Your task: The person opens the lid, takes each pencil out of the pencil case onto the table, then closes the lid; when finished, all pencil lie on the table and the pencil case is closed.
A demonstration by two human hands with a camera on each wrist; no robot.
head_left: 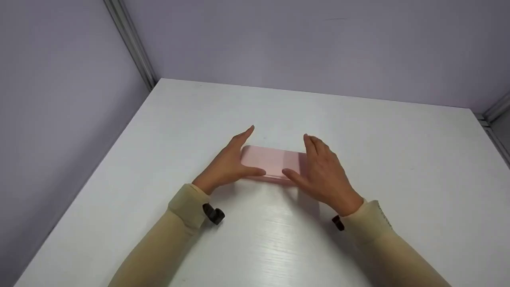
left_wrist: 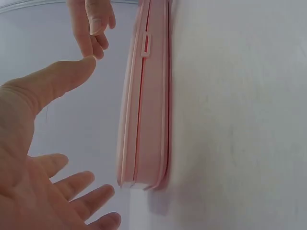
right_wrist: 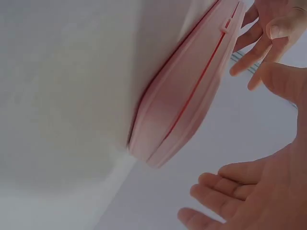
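Note:
A flat pink case (head_left: 273, 161) with rounded corners lies closed on the white table (head_left: 358, 131). Its small clasp (left_wrist: 145, 45) shows on the long seam. My left hand (head_left: 255, 150) spans the case's left end, fingers straight behind it and thumb at its front edge. At the right end my right hand (head_left: 296, 154) is spread the same way. In the left wrist view the left hand (left_wrist: 98, 127) stands a little apart from the case (left_wrist: 146, 120). The right wrist view shows the right hand (right_wrist: 230, 132) spread wide, clear of the case (right_wrist: 187, 100). Neither hand grips anything.
Lilac walls close the table in at the back and left, with a metal corner post (head_left: 131, 40) at the back left. A second metal frame piece (head_left: 494, 115) stands at the right back corner. Both forearms wear beige sleeves.

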